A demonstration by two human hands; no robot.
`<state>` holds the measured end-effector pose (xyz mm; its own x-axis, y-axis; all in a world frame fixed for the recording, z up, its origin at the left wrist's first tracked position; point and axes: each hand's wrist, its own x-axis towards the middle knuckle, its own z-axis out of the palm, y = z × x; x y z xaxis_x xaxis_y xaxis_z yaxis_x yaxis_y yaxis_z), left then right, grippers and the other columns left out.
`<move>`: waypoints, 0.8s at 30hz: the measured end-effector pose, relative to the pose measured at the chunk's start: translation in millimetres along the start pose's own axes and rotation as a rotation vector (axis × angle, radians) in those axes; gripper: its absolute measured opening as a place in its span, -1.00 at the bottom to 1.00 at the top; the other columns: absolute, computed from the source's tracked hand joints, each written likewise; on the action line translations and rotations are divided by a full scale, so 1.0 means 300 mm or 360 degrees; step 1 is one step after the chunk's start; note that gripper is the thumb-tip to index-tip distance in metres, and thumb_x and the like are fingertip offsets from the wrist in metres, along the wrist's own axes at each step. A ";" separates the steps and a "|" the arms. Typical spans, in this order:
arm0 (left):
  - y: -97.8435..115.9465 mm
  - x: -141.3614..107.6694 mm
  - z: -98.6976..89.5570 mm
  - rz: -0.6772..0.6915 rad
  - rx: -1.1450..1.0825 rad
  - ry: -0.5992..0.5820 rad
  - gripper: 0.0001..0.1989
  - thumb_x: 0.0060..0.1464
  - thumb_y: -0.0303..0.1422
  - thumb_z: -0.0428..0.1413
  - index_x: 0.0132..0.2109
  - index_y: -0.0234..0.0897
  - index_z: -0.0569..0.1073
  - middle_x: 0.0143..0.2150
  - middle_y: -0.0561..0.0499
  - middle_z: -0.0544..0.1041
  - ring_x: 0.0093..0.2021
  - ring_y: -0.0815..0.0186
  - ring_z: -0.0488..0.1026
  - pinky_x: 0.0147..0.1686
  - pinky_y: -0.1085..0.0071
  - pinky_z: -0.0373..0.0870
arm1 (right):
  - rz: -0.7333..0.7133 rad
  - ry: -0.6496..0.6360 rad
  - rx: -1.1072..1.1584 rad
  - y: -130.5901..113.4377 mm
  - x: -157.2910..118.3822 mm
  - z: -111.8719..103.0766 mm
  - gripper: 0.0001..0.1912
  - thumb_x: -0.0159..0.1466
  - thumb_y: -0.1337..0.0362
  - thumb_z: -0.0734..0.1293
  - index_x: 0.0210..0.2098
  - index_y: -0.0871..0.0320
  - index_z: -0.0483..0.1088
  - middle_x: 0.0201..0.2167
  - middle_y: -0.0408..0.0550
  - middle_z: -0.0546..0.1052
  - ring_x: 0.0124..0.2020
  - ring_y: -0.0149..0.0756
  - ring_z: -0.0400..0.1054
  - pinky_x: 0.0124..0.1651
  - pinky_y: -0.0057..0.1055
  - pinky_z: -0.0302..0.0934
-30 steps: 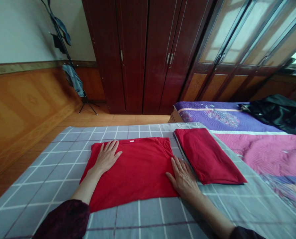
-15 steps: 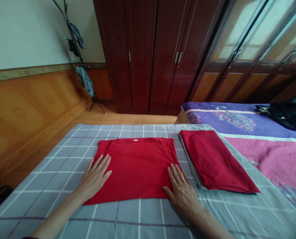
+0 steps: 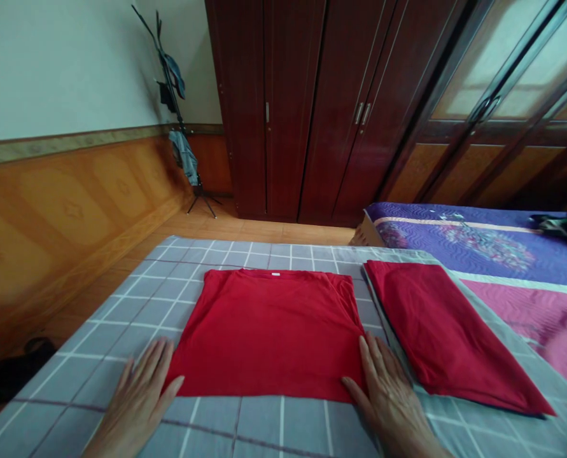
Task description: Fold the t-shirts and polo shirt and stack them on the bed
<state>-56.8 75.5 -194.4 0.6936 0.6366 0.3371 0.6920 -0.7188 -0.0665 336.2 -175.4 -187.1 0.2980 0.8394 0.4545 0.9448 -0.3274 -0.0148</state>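
Observation:
A red T-shirt [image 3: 273,337] lies folded into a wide flat shape on the grey checked sheet [image 3: 259,426], with a small white label at its neckline. My left hand [image 3: 137,394] rests flat at its lower left corner, the thumb by the shirt's edge and the other fingers on the sheet. My right hand [image 3: 392,388] lies at the lower right corner, fingers stretched along the side edge and thumb on the red cloth. Neither hand grips anything. To the right sits a stack of folded clothes [image 3: 455,331] with a red one on top.
Beyond the bed on the right is another bed with a purple and pink cover [image 3: 483,245]. A dark red wardrobe [image 3: 287,127] stands at the back. A coat rack [image 3: 181,121] with hanging items is in the far left corner. Something black [image 3: 20,369] lies at the left.
My left hand has slid down and left, from on top of the shirt to its lower left corner. My right hand stays by the right edge. The view has turned slightly left.

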 end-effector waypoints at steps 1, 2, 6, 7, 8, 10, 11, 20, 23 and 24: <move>-0.001 0.011 -0.019 0.0003 -0.0008 0.0024 -0.25 0.18 -0.17 -0.16 0.38 -0.13 -0.37 0.32 -0.15 0.14 0.29 -0.01 0.13 0.17 -0.16 0.08 | -0.0005 0.0025 0.0000 -0.009 0.017 -0.007 -0.19 0.28 -0.03 0.15 0.37 0.25 -0.20 0.34 0.20 -0.04 0.33 0.08 -0.15 0.22 0.07 0.02; 0.024 0.045 -0.041 0.0048 -0.0042 0.0015 -0.27 0.20 -0.19 -0.16 0.39 -0.13 -0.35 0.33 -0.13 0.12 0.30 0.01 0.10 0.19 -0.13 0.06 | -0.0041 0.0021 0.0014 -0.044 0.054 -0.012 -0.22 0.29 0.00 0.15 0.35 0.27 -0.13 0.34 0.22 -0.04 0.33 0.09 -0.16 0.23 0.07 -0.01; 0.274 0.338 -0.086 0.0411 -0.0321 -0.0130 -0.35 0.23 -0.29 -0.14 0.39 -0.20 -0.20 0.38 -0.05 0.00 0.36 0.15 -0.05 0.30 0.05 -0.08 | -0.0331 -0.0303 0.0220 -0.315 0.317 0.027 -0.44 0.31 0.19 0.12 0.26 0.31 0.14 0.32 0.19 0.04 0.34 0.03 -0.17 0.31 -0.02 -0.15; 0.335 0.422 -0.072 0.0470 -0.0382 -0.0180 -0.38 0.23 -0.34 -0.15 0.38 -0.21 -0.12 0.38 -0.03 0.00 0.37 0.17 -0.08 0.31 0.07 -0.11 | -0.0379 -0.0409 0.0280 -0.374 0.385 0.050 -0.43 0.32 0.21 0.11 0.26 0.33 0.12 0.31 0.20 0.05 0.34 0.02 -0.15 0.31 -0.05 -0.16; 0.380 0.497 -0.049 0.0496 -0.0422 -0.0248 -0.42 0.23 -0.39 -0.16 0.37 -0.21 -0.05 0.38 -0.02 0.00 0.37 0.19 -0.10 0.31 0.09 -0.11 | -0.0370 -0.0505 0.0319 -0.415 0.444 0.076 -0.43 0.33 0.23 0.09 0.28 0.34 0.09 0.31 0.19 0.07 0.33 -0.01 -0.13 0.31 -0.08 -0.17; 0.409 0.606 0.013 0.0462 -0.0426 -0.0410 -0.47 0.24 -0.40 -0.18 0.34 -0.19 0.04 0.37 0.00 0.05 0.37 0.23 -0.08 0.31 0.11 -0.13 | -0.0314 -0.0603 0.0344 -0.425 0.523 0.125 -0.42 0.35 0.18 0.07 0.29 0.34 0.06 0.30 0.19 0.08 0.33 -0.03 -0.11 0.31 -0.09 -0.17; 0.391 0.634 0.045 0.0424 -0.0413 -0.0438 -0.49 0.25 -0.35 -0.17 0.33 -0.17 0.08 0.36 0.01 0.08 0.36 0.24 -0.07 0.31 0.10 -0.15 | -0.0277 -0.0615 0.0342 -0.393 0.540 0.145 -0.39 0.36 0.11 0.06 0.29 0.35 0.06 0.30 0.19 0.08 0.33 -0.03 -0.12 0.31 -0.07 -0.17; -0.094 0.509 0.097 -0.0313 -0.0136 -0.0465 -0.44 0.27 -0.20 -0.24 0.33 -0.36 0.09 0.35 -0.21 0.06 0.34 -0.02 -0.03 0.21 -0.18 -0.06 | 0.0435 -0.0454 -0.0111 0.014 0.408 0.120 -0.24 0.32 -0.04 0.12 0.26 0.47 0.07 0.28 0.37 0.06 0.31 0.12 -0.10 0.26 -0.01 -0.15; 0.030 0.543 0.058 -0.0153 -0.0155 -0.0289 -0.46 0.28 -0.21 -0.23 0.33 -0.30 0.08 0.35 -0.14 0.08 0.35 0.05 -0.05 0.26 -0.09 -0.15 | 0.0270 -0.0359 -0.0023 -0.131 0.444 0.118 -0.33 0.33 0.05 0.14 0.28 0.41 0.06 0.31 0.34 0.01 0.32 0.12 -0.15 0.28 0.00 -0.22; 0.102 0.565 0.050 -0.0025 -0.0210 -0.0234 -0.47 0.28 -0.22 -0.22 0.34 -0.27 0.06 0.35 -0.12 0.08 0.36 0.09 -0.06 0.28 -0.05 -0.18 | 0.0125 -0.0367 0.0065 -0.192 0.464 0.124 -0.36 0.34 0.07 0.13 0.29 0.35 0.06 0.32 0.27 0.00 0.33 0.08 -0.16 0.29 -0.01 -0.23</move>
<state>85.1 165.6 -153.5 0.7115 0.6749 0.1959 0.6773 -0.7328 0.0647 328.4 -23.5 -156.2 0.3898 0.8903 0.2353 0.9207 -0.3819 -0.0802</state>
